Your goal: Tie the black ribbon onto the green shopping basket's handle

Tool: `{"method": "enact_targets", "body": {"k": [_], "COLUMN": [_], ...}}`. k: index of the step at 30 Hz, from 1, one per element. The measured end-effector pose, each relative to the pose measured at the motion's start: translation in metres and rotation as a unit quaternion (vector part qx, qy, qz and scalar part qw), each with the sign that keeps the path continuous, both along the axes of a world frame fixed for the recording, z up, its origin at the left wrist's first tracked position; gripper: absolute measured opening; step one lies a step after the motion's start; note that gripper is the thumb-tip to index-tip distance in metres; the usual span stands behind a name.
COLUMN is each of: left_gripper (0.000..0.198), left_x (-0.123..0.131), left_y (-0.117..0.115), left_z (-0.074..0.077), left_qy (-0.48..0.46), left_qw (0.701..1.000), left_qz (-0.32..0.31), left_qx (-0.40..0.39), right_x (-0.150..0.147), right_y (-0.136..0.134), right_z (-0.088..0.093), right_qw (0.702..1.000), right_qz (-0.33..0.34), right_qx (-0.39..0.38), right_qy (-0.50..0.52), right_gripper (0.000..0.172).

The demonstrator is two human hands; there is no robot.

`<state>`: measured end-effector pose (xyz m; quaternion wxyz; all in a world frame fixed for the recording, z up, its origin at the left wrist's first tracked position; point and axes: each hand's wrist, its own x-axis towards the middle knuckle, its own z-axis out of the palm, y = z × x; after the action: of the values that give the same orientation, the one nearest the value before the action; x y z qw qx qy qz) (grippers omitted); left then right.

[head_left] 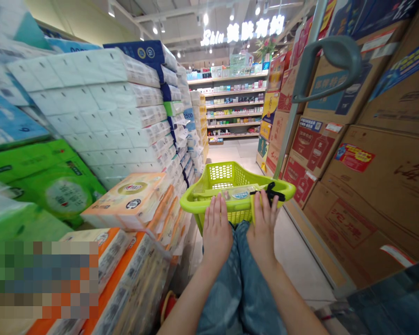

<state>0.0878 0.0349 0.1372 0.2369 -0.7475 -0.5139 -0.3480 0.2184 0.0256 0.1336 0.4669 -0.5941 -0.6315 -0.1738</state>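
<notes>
Btwn stacked white packs on my L and brown cartons on my R, I've got both hands at a lime-green basket, which sits straight ahead of me, just past my jeans. My left hand lies back-up w/ fingers straight & close together, tips on the near rim, approx. mid-rim. My right hand is on the same rim, farther R, fingers a bit more spread, next to a black tie & a yellow strip; can't tell if it touches the tie. Both thumbs are hidden, so can't tell if either grip is clamped on the rim or just resting.

Just inside the near rim, btwn my fingertips, there's a flat clear item w/ a blue label. A pole rises at the basket's R side, w/ a grey loop handle up top. Near my L arm: orange-edged packs, w/ green packs behind. Up ahead, stocked shelves under a lit sign.
</notes>
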Motion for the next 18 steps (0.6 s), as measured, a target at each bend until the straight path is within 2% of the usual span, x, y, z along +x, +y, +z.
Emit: {"method": "enact_targets", "body": {"k": [3, 6, 12, 15, 18], "left_gripper": [0.071, 0.069, 0.069, 0.069, 0.07], "left_x": [-0.003, -0.006, -0.006, -0.005, -0.004], "left_y": [0.001, 0.001, -0.001, -0.002, -0.003], "left_z": [-0.002, -0.002, 0.001, 0.002, 0.003], "left_qy": [0.013, 0.024, 0.023, 0.017, 0.01], "left_qw": [1.0, 1.0, 1.0, 1.0, 1.0], "left_qz": [0.001, -0.002, -0.005, -0.009, -0.013], "left_qx": [0.006, 0.009, 0.003, -0.001, -0.003], "right_x": [-0.033, -0.041, 0.004, 0.029, 0.036], "right_y": [-0.005, -0.008, -0.002, 0.003, 0.005], "right_z": [-0.002, -0.006, -0.009, -0.007, -0.006], "right_qw": [0.998, 0.994, 0.989, 0.996, 0.999], "right_qz": [0.037, 0.045, 0.027, -0.011, -0.03], "right_qx": [-0.012, -0.016, -0.01, -0.004, -0.007], "right_qy": [-0.055, -0.098, -0.144, -0.09, -0.029], "right_gripper": [0.076, 0.072, 0.077, 0.083, 0.087]}}
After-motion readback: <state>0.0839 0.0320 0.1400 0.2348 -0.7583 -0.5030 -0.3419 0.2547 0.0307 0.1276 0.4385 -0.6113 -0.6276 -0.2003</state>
